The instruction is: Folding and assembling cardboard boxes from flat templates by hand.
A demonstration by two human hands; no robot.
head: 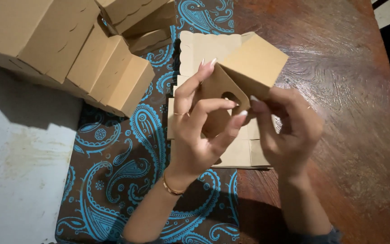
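1. Two bare hands meet at the centre, folding a brown cardboard box [249, 68].
2. The left hand [199, 131] has its fingers curled, pinching a flap [220, 90] with an oval cut-out; its index finger points to 12 o'clock along the flap's edge.
3. The right hand [290, 131] has its fingers bent in, gripping the box's lower edge from 4 o'clock.
4. Under the hands lies a stack of flat blanks [240, 153].
5. These rest on a dark cloth [123, 171] with a blue paisley print.
6. Finished boxes [68, 49] are piled at 10 o'clock.
7. A wooden table [353, 113] fills the 3 o'clock side.
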